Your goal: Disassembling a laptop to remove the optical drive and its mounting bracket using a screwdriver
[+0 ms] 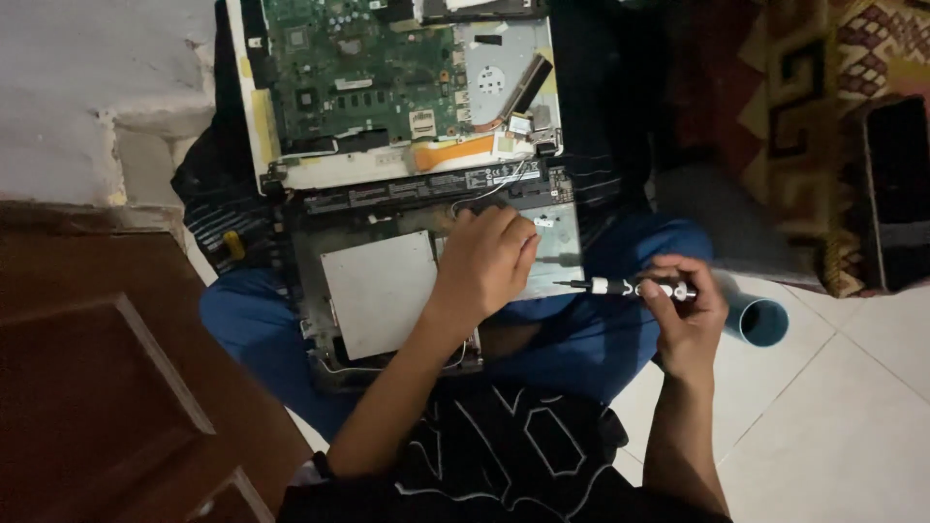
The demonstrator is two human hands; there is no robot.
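Head view looks straight down on a person sitting on the floor with an opened laptop (407, 184) across their lap. Its upper half shows a green circuit board (363, 77) beside a silver drive cover (499, 77), with an orange strip (455, 152) just below them. Its lower half is the dark bottom shell (310, 261), holding a bare grey metal plate (380, 291). A brown wooden door (107, 378) fills the lower left, and a patterned rug (823, 116) lies at upper right on pale floor tiles (833, 416).

Left hand (484, 263) rests on the bottom shell just right of the grey plate, fingers curled together and pressed down near a thin white wire (499, 186); whether it grips anything I cannot tell. Right hand (683, 315) is off the laptop's right edge, pinching a slim black-and-white screwdriver (620, 287) between thumb and fingertips, its tip pointing left toward the shell. A blue cup (758, 318) lies on its side just beside that hand. A small yellow-handled tool (233, 245) sits at the laptop's left edge.
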